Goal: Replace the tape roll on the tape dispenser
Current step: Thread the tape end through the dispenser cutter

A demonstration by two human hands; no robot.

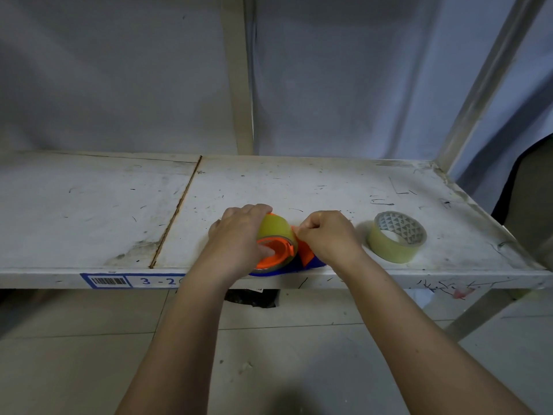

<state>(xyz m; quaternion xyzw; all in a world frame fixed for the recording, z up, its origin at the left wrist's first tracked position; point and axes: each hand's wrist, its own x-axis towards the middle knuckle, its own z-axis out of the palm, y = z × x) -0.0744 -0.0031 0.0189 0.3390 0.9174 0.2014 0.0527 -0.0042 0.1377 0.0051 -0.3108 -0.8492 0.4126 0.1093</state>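
Observation:
A tape dispenser [300,262] with orange and blue parts lies at the front edge of a white shelf [269,181]. A yellowish tape roll [275,227] sits on its orange hub. My left hand [239,238] wraps around this roll, thumb against the hub. My right hand [326,235] is closed just right of the roll, fingers pinched at the roll's edge by the orange flap; what it pinches is hidden. A second tape roll [396,236] with a patterned cardboard core lies loose on the shelf, to the right of my right hand.
The shelf's front lip carries a blue-bordered barcode label [131,280]. Metal uprights [239,85] stand behind, with grey sheeting beyond. A black object [254,298] lies on the tiled floor under the shelf.

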